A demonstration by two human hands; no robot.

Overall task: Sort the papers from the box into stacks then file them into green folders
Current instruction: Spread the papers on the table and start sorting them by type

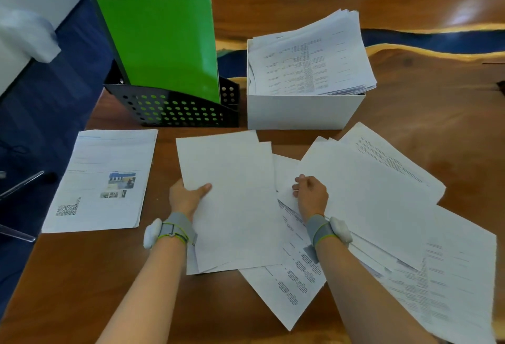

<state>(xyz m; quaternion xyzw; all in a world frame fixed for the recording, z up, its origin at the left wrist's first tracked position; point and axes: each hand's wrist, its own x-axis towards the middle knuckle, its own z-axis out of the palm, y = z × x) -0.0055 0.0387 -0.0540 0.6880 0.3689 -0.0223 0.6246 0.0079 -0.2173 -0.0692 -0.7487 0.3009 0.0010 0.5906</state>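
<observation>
Here, wooden table (426,108) under papers (369,196), blue carpet (68,51)

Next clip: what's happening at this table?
A person is sorting papers. The left hand grips a few sheets by their edge. The right hand lies with curled fingers on loose papers fanned across the table; its grip is unclear. A printed stack lies to the left. The white box is full, and the green folder stands in the black holder.
</observation>
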